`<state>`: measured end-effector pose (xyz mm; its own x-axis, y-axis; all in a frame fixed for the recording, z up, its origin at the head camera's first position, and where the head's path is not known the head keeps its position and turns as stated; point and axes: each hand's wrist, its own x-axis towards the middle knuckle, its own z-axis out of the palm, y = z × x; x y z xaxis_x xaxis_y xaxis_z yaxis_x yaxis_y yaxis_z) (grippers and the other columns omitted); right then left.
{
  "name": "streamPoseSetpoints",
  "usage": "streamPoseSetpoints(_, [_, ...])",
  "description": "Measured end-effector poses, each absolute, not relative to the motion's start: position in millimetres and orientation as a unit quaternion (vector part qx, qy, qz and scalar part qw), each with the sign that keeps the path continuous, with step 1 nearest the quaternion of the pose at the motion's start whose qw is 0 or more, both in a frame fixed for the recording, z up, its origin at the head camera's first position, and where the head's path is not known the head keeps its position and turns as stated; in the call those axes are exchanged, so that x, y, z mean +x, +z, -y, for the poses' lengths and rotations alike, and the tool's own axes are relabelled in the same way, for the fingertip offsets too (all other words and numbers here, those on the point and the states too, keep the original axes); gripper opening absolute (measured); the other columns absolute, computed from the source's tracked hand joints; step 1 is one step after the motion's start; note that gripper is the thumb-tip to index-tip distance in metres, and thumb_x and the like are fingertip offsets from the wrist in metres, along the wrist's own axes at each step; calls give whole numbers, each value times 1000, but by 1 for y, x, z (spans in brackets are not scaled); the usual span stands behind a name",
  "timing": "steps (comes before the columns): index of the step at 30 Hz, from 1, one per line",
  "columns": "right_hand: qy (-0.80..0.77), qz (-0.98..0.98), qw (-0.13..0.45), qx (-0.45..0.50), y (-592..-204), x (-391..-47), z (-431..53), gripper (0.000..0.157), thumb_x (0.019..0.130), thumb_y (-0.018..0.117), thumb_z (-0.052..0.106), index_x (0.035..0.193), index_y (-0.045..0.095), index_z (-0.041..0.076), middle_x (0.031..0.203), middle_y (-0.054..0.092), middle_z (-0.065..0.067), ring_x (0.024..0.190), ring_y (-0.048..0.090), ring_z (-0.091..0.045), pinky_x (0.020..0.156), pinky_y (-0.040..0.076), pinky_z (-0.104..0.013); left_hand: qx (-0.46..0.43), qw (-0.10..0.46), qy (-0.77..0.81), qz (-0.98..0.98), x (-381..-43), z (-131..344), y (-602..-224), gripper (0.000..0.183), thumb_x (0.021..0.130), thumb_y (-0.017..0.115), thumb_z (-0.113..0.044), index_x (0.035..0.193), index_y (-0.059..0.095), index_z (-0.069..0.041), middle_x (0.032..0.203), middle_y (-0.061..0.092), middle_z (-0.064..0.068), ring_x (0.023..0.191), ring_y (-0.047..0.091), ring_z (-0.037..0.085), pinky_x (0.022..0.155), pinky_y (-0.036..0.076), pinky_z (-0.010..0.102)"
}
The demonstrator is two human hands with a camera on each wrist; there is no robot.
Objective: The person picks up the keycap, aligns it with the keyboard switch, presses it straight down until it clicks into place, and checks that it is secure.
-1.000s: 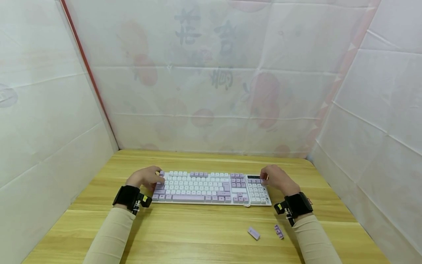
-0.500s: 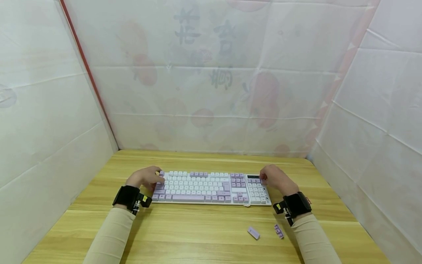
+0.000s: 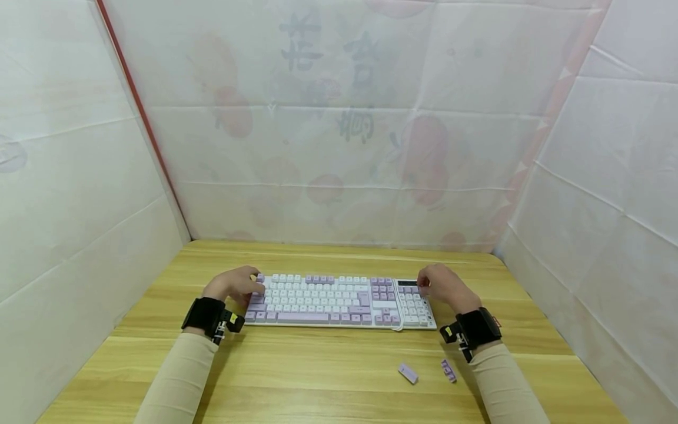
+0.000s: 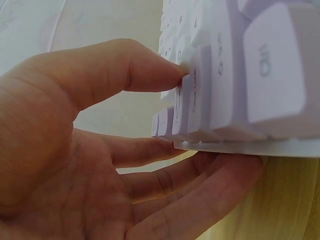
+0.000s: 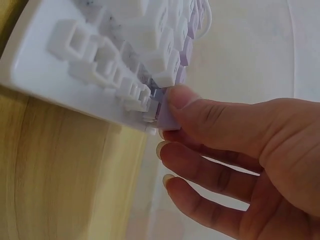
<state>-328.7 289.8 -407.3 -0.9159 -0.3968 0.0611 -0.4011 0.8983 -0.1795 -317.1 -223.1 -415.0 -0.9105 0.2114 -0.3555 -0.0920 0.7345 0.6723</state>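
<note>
A white and purple keyboard [image 3: 318,303] lies on the wooden table. My left hand [image 3: 233,284] grips its left end: in the left wrist view the thumb [image 4: 155,70] rests on the purple keys while the other fingers reach along and under the edge. At the number pad's upper right corner, my right hand [image 3: 447,285] pinches a purple keycap [image 5: 167,114] between thumb and index finger. That keycap sits at the end of a column of bare white key mounts [image 5: 102,62]. The remaining right fingers are bent, off the keyboard's edge.
Two loose purple keycaps, one smooth side up [image 3: 408,373] and one showing its hollow underside [image 3: 448,371], lie on the table [image 3: 318,377] in front of the keyboard's right end. A white cable [image 3: 398,306] crosses the keyboard. White sheets enclose the table's back and sides.
</note>
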Motion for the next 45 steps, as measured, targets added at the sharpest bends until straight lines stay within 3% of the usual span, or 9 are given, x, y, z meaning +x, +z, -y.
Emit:
streamPoseSetpoints(17, [100, 969, 18, 227, -405, -327, -291, 9, 87, 78, 0, 84, 80, 9, 81, 74, -1, 77, 64, -15, 71, 56, -36, 47, 206, 356, -910, -317, 224, -415, 77, 91, 67, -20, 153, 34, 12, 150, 42, 36, 102, 65, 30, 85, 61, 43])
streamPoseSetpoints(45, [92, 970, 33, 221, -406, -325, -290, 16, 82, 82, 0, 75, 77, 13, 76, 73, 2, 75, 64, -14, 70, 56, -35, 45, 206, 363, -908, -316, 225, -414, 76, 91, 67, -20, 152, 35, 12, 146, 46, 34, 98, 66, 29, 84, 61, 43])
